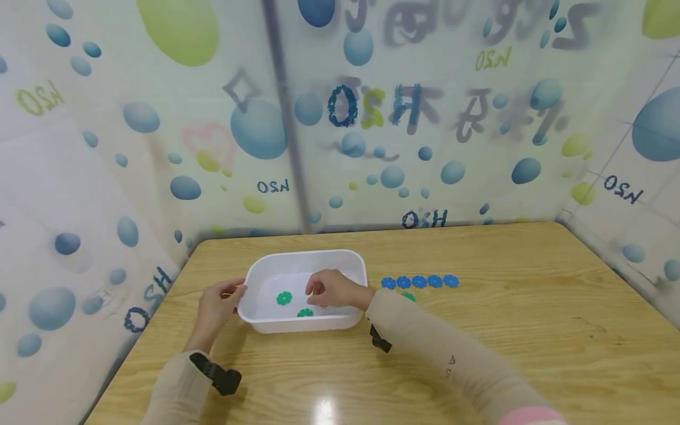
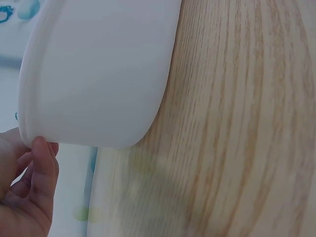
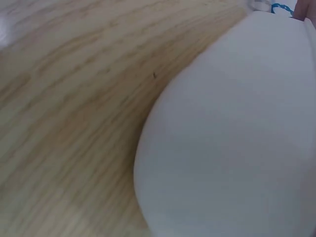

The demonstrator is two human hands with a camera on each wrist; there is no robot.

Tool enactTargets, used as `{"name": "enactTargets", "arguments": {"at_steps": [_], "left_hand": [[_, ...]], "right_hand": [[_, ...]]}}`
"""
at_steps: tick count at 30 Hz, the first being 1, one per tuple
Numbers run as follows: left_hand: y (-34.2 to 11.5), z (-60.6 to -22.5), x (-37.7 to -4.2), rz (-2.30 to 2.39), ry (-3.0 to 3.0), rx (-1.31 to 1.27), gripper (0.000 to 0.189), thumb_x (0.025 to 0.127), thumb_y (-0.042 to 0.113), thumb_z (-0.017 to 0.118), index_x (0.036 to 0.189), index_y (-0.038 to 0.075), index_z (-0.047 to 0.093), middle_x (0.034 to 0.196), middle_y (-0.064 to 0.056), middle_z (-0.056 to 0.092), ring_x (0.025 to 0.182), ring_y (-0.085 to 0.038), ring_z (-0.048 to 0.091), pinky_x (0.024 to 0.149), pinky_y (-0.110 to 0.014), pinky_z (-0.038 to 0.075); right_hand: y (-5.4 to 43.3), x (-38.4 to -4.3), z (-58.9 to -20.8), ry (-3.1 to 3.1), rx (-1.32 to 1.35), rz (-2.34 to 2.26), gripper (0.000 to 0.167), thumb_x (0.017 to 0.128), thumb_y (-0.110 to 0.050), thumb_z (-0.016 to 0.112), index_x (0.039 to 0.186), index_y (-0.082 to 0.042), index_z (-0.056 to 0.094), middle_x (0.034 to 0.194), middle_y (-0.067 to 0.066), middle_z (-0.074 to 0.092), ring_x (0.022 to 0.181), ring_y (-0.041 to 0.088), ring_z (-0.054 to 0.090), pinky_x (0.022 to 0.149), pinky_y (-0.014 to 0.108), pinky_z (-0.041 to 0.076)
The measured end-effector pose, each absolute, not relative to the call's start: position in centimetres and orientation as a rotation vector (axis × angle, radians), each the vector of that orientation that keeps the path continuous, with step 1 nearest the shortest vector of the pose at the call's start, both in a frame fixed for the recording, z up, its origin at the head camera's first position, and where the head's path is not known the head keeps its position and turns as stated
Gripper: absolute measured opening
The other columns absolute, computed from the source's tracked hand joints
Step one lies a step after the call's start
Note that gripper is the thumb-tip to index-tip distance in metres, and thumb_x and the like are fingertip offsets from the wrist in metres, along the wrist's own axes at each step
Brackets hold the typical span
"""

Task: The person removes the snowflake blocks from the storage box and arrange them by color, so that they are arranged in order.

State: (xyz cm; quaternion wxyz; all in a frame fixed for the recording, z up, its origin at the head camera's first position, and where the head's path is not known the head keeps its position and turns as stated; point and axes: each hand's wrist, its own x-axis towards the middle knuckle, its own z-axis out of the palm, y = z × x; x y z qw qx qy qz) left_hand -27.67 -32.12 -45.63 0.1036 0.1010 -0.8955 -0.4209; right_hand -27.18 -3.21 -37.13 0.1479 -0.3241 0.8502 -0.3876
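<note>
A white plastic basin (image 1: 255,321) stands on the table, and my left hand (image 1: 216,304) pinches its left rim. The left wrist view shows the fingers (image 2: 43,165) of that hand against the basin's outer corner. Inside the basin lie a green flower-shaped piece (image 1: 284,298) and a second green flower-shaped piece (image 1: 305,313), partly hidden by the front rim. My right hand (image 1: 334,289) reaches over the basin's right side with its fingers bent downward; whether anything is between them cannot be seen. The right wrist view mostly shows the basin's outer wall.
Right of the basin, several blue flower-shaped pieces (image 1: 419,281) lie in a row on the wooden table (image 1: 520,307). Another green flower-shaped piece (image 1: 408,296) is partly covered by my right sleeve (image 1: 425,330). A patterned curtain (image 1: 372,195) hangs behind the table.
</note>
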Motion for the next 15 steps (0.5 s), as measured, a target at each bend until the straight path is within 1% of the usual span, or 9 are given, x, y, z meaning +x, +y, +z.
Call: {"name": "enactTargets", "arguments": {"at_steps": [8, 11, 15], "left_hand": [[-32.0, -45.5, -27.7, -1.231, -2.628, 0.271, 0.039, 0.086, 0.039, 0.054, 0.117, 0.016, 0.058, 0.097, -0.009, 0.057, 0.078, -0.020, 0.057, 0.057, -0.024, 0.052], [-32.0, -45.6, -27.7, -1.238, -2.617, 0.279, 0.037, 0.086, 0.037, 0.055, 0.116, 0.016, 0.059, 0.096, -0.009, 0.057, 0.078, -0.020, 0.057, 0.056, -0.025, 0.052], [-32.1, -45.9, -27.9, -1.227, -2.624, 0.288, 0.037, 0.086, 0.039, 0.055, 0.116, 0.017, 0.059, 0.096, -0.008, 0.057, 0.078, -0.019, 0.057, 0.056, -0.024, 0.052]], "right_hand": [[-5.0, -27.3, -38.4, 2.474, -0.914, -1.027, 0.015, 0.077, -0.008, 0.067, 0.089, -0.001, 0.062, 0.068, -0.003, 0.053, 0.062, 0.005, 0.049, 0.059, 0.015, 0.042], [-5.3, -27.3, -39.0, 2.476, -0.937, -1.016, 0.014, 0.076, -0.007, 0.068, 0.088, -0.001, 0.063, 0.069, -0.003, 0.054, 0.065, 0.005, 0.048, 0.062, 0.015, 0.042], [-5.4, -27.4, -39.5, 2.493, -0.971, -1.001, 0.013, 0.074, -0.005, 0.068, 0.086, -0.001, 0.064, 0.071, -0.001, 0.057, 0.067, 0.005, 0.050, 0.063, 0.015, 0.042]]}}
